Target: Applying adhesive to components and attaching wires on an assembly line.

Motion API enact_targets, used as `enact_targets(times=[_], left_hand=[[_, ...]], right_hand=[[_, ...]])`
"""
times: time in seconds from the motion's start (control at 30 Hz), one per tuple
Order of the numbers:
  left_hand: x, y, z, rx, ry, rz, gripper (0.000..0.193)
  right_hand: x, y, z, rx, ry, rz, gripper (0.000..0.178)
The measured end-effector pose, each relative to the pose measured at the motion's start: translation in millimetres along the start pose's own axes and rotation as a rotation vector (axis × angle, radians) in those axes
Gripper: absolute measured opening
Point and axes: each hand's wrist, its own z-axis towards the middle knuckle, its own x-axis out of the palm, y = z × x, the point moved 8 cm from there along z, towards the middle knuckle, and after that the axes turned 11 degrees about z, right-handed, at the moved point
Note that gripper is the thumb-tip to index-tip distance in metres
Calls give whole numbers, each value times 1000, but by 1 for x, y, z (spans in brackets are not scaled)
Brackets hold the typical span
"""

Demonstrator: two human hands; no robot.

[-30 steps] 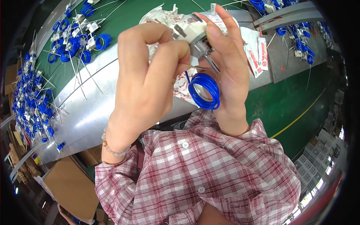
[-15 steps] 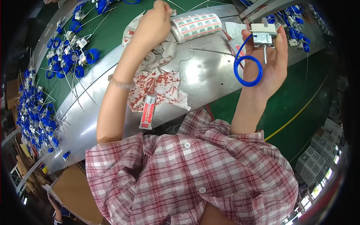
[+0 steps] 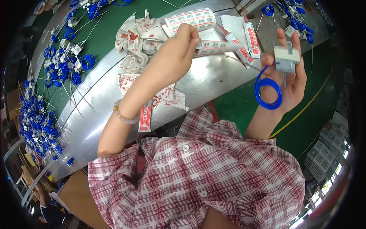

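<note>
Nearest, a red-and-white plaid shirt (image 3: pixel 198 171) is filling the lower view. The right hand (image 3: pixel 294 89) is holding the white-and-metal unit (image 3: pixel 286 57) off to the right, fingers gripping from both sides; its blue coil (image 3: pixel 258 94) is hanging below and beside it. The left hand (image 3: pixel 185 47) is pinching a printed label strip (image 3: pixel 218 45) between closed fingertips, above the bench. The metal bench (image 3: pixel 204 78) is shining; a red-and-white tube (image 3: pixel 145 119) is lying near its front edge, a stained rag (image 3: pixel 137 36) and paper sachets (image 3: pixel 251 38) farther back. Beyond, a green surface (image 3: pixel 114 24) is carrying blue-coiled units (image 3: pixel 68 63). Rightward, a yellow line (image 3: pixel 305 108) is crossing the green floor (image 3: pixel 236 103). Lower left, a cardboard box (image 3: pixel 82 196) is standing; another person (image 3: pixel 51 213) is partly showing.
</note>
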Motion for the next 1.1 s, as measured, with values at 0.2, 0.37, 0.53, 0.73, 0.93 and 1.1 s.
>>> enact_targets(times=[0.2,0.37,0.53,0.73,0.93,1.1], left_hand=[[27,26,13,25,26,135,14],[41,30,29,127,3,308,12],[57,36,32,89,63,612,13],[54,38,33,61,213,437,18],[41,31,34,47,44,585,17],[-48,-38,-20,-58,-305,-114,22]], right_hand=[[1,-28,-30,312,124,225,62],[-1,-34,-36,309,89,265,63],[-2,-34,-35,310,43,246,63],[-1,-36,-35,342,139,256,63],[16,-44,-33,357,152,210,66],[55,-52,-24,153,131,-98,63]])
